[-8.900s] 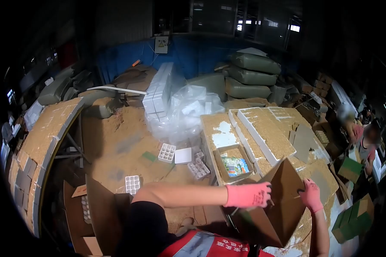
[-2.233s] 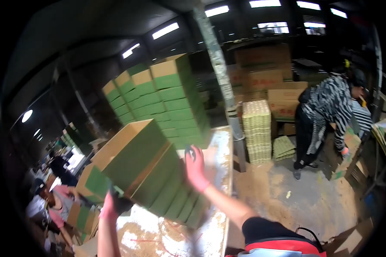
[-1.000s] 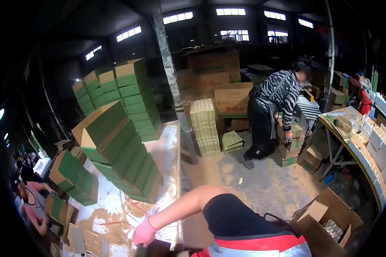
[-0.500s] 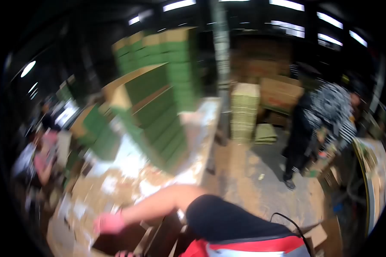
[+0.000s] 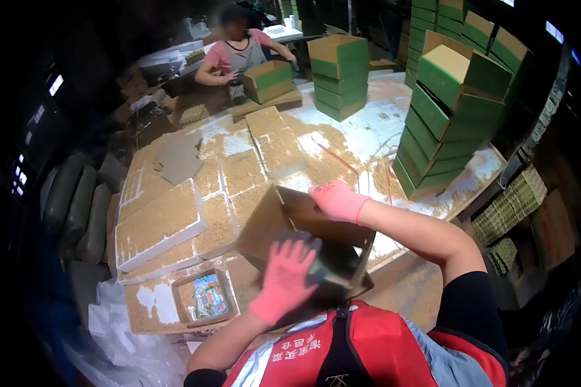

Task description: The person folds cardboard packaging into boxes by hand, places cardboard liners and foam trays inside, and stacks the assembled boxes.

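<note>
An open-topped cardboard box (image 5: 332, 235) is tilted in front of my body, its dark inside showing. My right hand (image 5: 339, 201), in a pink glove, has its fingers hooked over the box's far rim. My left hand (image 5: 285, 274), also in a pink glove with grey on it, lies over the near left side of the box. Its fingers are spread, slightly blurred; whether they press on the cardboard I cannot tell. Left of it, a small shallow box (image 5: 203, 298) holds colourful printed packets. White trays (image 5: 161, 226) filled with tan crumbly material cover the table beyond.
Stacked green boxes (image 5: 432, 129) stand at the table's right side, with a shorter green stack (image 5: 339, 77) farther back. Across the table a person (image 5: 242, 55) handles a green box (image 5: 268, 82). Grey cardboard pieces (image 5: 177, 158) lie on the trays. Clear plastic (image 5: 119, 329) hangs lower left.
My view has swung left and down to the table. My right hand is now on the box rim, and my left hand has come fully into view over the box.
</note>
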Demonstrator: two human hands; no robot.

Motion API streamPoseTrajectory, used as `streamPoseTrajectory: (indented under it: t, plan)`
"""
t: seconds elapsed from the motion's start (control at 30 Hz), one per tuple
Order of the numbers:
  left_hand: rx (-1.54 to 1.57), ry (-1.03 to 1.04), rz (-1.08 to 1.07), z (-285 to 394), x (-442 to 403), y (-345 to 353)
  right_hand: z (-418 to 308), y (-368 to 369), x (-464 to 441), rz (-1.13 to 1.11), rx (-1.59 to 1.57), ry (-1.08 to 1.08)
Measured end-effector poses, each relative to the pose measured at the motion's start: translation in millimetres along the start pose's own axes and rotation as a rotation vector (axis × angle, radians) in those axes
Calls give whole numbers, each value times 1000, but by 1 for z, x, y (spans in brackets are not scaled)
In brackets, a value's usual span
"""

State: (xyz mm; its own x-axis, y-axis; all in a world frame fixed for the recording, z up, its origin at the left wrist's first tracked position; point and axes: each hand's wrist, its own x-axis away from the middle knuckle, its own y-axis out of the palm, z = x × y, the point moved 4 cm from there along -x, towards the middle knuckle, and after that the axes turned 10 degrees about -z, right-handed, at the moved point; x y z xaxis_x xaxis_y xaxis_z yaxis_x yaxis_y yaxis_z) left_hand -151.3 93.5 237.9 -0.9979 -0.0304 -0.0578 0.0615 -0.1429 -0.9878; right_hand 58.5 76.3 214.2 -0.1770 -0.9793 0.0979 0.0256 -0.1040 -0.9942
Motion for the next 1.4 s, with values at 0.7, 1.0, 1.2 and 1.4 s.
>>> streamPoseTrajectory:
  t: [0.7, 1.0, 1.2, 1.4]
  plan:
    - [2293, 300, 505, -326, -29, 157, -35, -78, 79, 439, -646, 124]
    - [910, -977, 511, -211, 121, 193, 51, 6, 4, 99, -58, 347]
    - [-29, 366, 72, -45, 58, -38, -11, -24, -50, -80, 107, 267]
    - [-13, 313, -87, -69, 47, 8, -35, -53, -75, 398, 412, 118]
